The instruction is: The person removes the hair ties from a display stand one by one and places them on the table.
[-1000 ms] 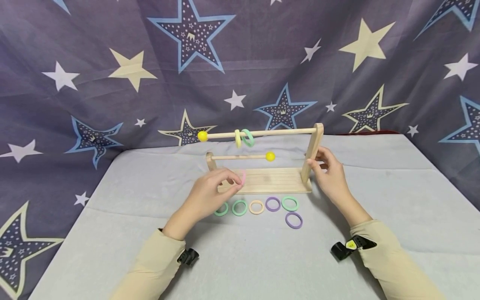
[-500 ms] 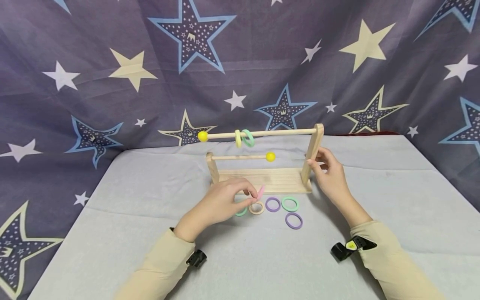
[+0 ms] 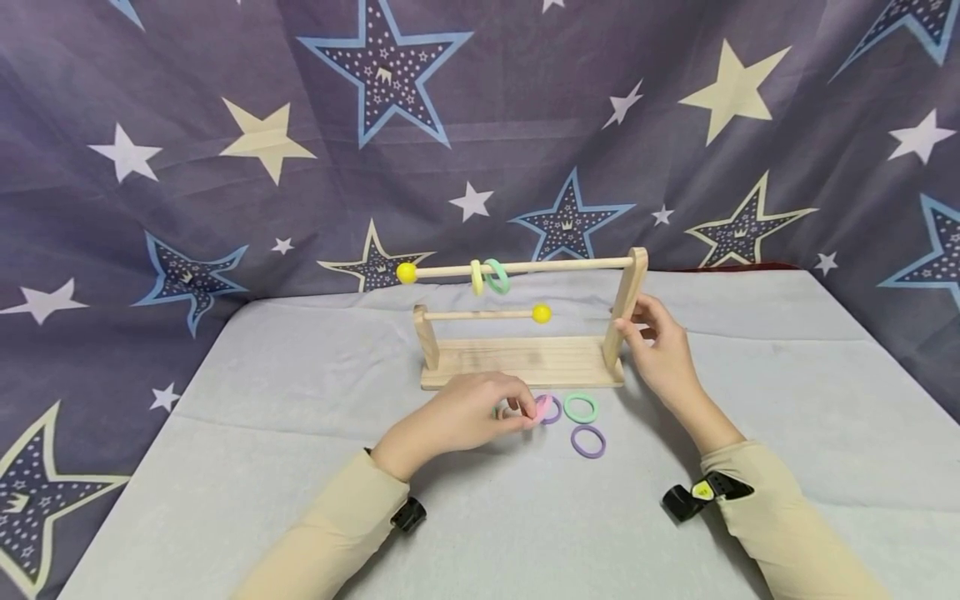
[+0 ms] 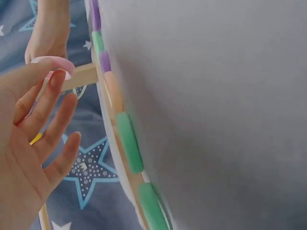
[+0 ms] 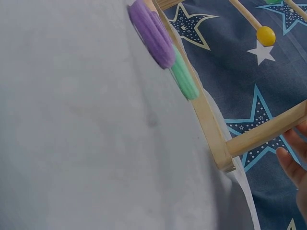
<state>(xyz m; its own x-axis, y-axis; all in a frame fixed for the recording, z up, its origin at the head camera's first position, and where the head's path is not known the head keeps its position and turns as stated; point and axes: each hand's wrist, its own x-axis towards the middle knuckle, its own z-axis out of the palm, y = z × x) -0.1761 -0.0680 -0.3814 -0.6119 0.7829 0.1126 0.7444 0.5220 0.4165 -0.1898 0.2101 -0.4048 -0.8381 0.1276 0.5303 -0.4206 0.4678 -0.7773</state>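
Observation:
My left hand (image 3: 480,412) pinches a pink ring (image 3: 541,409) between thumb and fingertip, low over the cloth in front of the wooden rack (image 3: 525,367). The pink ring overlaps a purple ring (image 3: 557,410) in the head view. In the left wrist view the other fingers spread loosely. With thumb and fingers on either side, my right hand (image 3: 662,346) holds the rack's tall right upright (image 3: 626,308). A yellow ring (image 3: 476,277) and a green ring (image 3: 497,283) hang on the upper rod. My left hand mostly hides other rings, seen in the left wrist view as orange (image 4: 114,91) and green (image 4: 129,142).
Right of the left hand lie another green ring (image 3: 581,420) and a second purple ring (image 3: 588,455). Yellow balls cap the upper rod (image 3: 407,272) and lower rod (image 3: 542,313). A star-patterned curtain (image 3: 600,100) hangs behind the grey cloth (image 3: 495,533).
My left hand has carried the pink ring right and toward the front, from over the rack's base to beside the purple ring. The right hand stays on the upright.

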